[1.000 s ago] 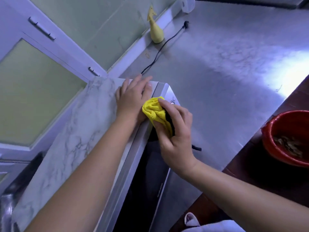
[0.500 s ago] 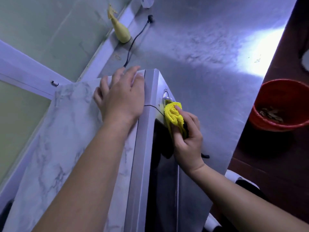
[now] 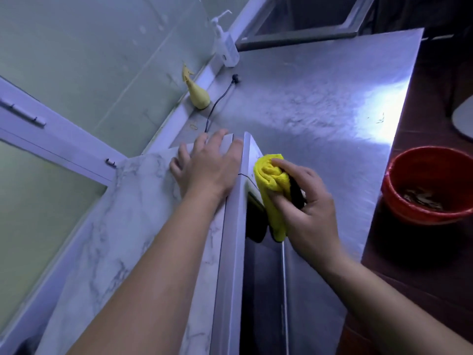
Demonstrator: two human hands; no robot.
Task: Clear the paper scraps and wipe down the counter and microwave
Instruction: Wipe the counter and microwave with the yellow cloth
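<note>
Two hands work at the microwave [image 3: 230, 252]: the right hand [image 3: 304, 201] is clenched around a bunched yellow cloth [image 3: 272, 187], pressing it against the upper corner of the microwave's front, just beside the dark door glass. The left hand [image 3: 207, 166] lies flat and spread on the marble-patterned top of the microwave, fingers reaching its far edge, holding nothing. The two hands are close but apart, with the metal front edge of the microwave between them.

Beyond the right hand stretches the bare steel table [image 3: 320, 103], with a bright glare patch far to the right. Beyond the left hand a black cord [image 3: 217, 103] runs along the table toward the wall, and near it stands a yellow spray bottle [image 3: 195, 92]; farther off is a clear pump bottle [image 3: 226, 46]. To the right of the right hand, off the table edge, sits a red bucket [image 3: 430, 185] with dark debris inside.
</note>
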